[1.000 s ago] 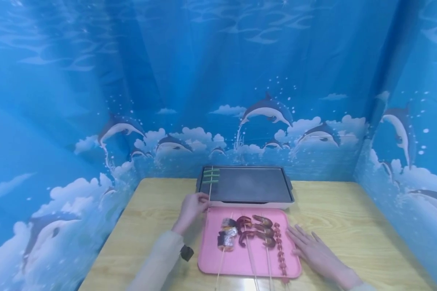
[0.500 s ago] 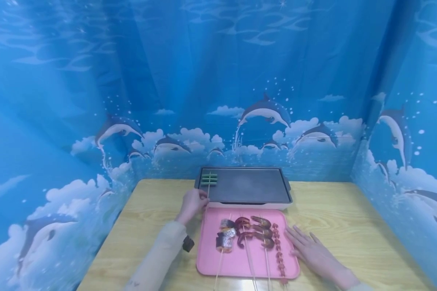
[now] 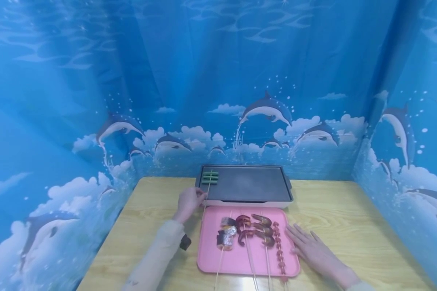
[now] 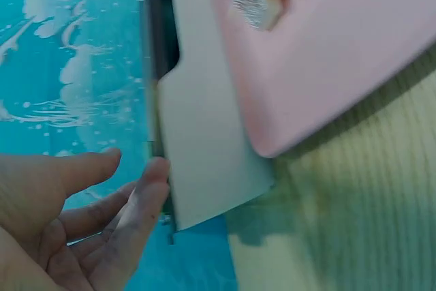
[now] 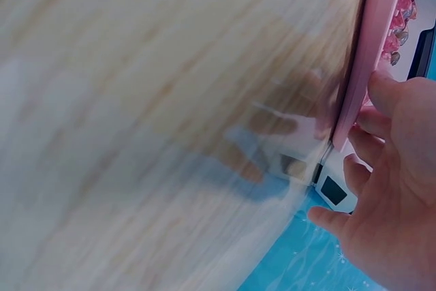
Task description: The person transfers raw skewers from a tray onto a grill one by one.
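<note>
A skewer of green pieces [image 3: 210, 178] lies at the left end of a dark griddle [image 3: 253, 184], its stick running over the pale front edge toward the near tray's back left corner. The left hand [image 3: 189, 202] is beside that stick, thumb and forefinger parted by a narrow gap. The right hand [image 3: 317, 252] grips nothing; its fingers reach out straight at the right rim of a pink tray [image 3: 236, 264]. On the tray, from left to right, lie a skewer of silvery fish chunks [image 3: 225, 239], one of reddish curled pieces [image 3: 245, 234], one of shrimp [image 3: 266, 232] and one of small red pieces [image 3: 279, 254]. Griddle and tray stand on a wood-grain bench [image 3: 335, 210], before a blue dolphin-print curtain [image 3: 204, 81].
</note>
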The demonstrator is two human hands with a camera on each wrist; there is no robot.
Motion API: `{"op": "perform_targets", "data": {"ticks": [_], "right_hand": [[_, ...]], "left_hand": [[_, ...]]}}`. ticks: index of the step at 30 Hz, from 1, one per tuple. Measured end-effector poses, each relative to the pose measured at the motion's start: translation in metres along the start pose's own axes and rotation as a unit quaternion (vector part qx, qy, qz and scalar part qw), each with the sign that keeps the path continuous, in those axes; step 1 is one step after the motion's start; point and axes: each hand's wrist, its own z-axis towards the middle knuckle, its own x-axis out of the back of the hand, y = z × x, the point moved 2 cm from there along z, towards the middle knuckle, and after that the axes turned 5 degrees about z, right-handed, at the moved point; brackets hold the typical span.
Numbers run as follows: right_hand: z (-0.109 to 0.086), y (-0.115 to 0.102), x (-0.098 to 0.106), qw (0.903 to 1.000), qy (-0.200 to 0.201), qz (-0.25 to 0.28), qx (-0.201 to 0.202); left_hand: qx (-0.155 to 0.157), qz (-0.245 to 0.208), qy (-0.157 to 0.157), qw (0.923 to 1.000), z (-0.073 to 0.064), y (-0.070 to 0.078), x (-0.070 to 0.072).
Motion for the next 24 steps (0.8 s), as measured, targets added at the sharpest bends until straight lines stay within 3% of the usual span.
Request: {"op": "perform_targets", "data": {"ticks": [5, 10, 17, 24], "right_hand": [[0.001, 0.001, -0.002, 1.0000, -0.002, -0.002, 0.000], [0.000, 0.001, 0.000, 0.9999, -0.007, 0.007, -0.007], [0.000, 0.001, 0.000, 1.0000, 0.001, -0.004, 0.005], [0.000, 0.002, -0.001, 1.0000, -0.002, -0.001, 0.001]], "left_hand": [[-0.017, -0.020, 0.009, 0.9996, -0.015, 0.006, 0.011], [-0.045, -0.024, 0.028, 0.9983, -0.038, 0.009, 0.011], [-0.032, -0.077, -0.008, 0.9965, -0.071, 0.005, -0.004], [-0.047, -0.074, -0.052, 0.9948, -0.102, -0.009, -0.030]]}}
